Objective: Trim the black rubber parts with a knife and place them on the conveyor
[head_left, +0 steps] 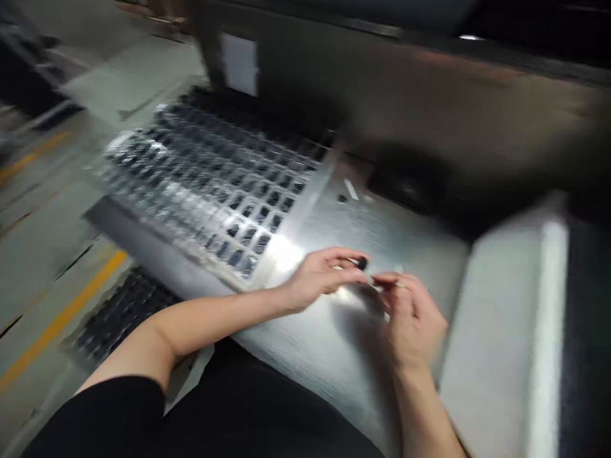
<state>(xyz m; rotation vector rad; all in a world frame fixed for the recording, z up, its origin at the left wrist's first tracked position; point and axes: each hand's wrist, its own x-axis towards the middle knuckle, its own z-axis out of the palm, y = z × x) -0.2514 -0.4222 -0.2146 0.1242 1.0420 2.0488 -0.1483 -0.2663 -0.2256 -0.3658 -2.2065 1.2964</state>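
Note:
My left hand (327, 277) is closed in a pinch, with a small black part (362, 263) at its fingertips. Close by on the right, my right hand (410, 308) has its fingers pressed together, meeting the left fingertips or nearly so. Whether something pale lies between the two hands is too blurred to tell. Both hands are over a shiny metal worktop (296, 343). To the left lies a clear plastic tray (205, 184) with rows of pockets, many of them holding dark pieces.
A small dark piece (342, 198) and a white strip (351, 189) lie at the back of the worktop. A pale raised panel (501, 318) bounds the right side. Below left, another dark pocketed tray (126, 315) sits lower down. A yellow floor line (62, 318) runs at left.

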